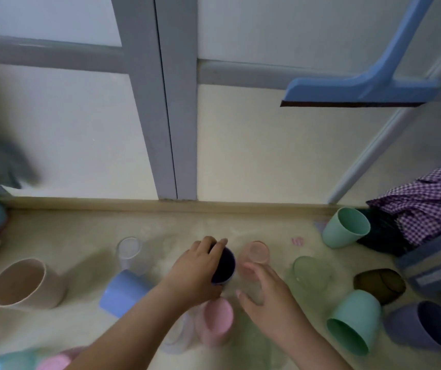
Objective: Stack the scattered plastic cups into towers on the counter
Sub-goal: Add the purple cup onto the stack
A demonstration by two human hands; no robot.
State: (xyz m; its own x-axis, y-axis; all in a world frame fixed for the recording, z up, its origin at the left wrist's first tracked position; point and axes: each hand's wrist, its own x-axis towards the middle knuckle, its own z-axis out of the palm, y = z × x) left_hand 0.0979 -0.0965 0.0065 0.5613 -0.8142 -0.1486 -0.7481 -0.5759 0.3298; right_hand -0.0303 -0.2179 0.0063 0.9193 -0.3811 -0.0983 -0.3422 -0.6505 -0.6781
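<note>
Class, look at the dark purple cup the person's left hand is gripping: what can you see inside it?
The dark purple cup shows only a dark, shadowed interior; nothing is visible in it. The left hand curls over its rim, hiding its left side and part of the opening, and the base cannot be seen.

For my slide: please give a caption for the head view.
Left hand grips a dark cup; right hand reaches beside it among scattered cups.

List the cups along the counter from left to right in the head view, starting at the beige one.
Beige cup → blue cup → dark cup gripped by the left hand → peach cup → clear green cup → purple cup.
</note>
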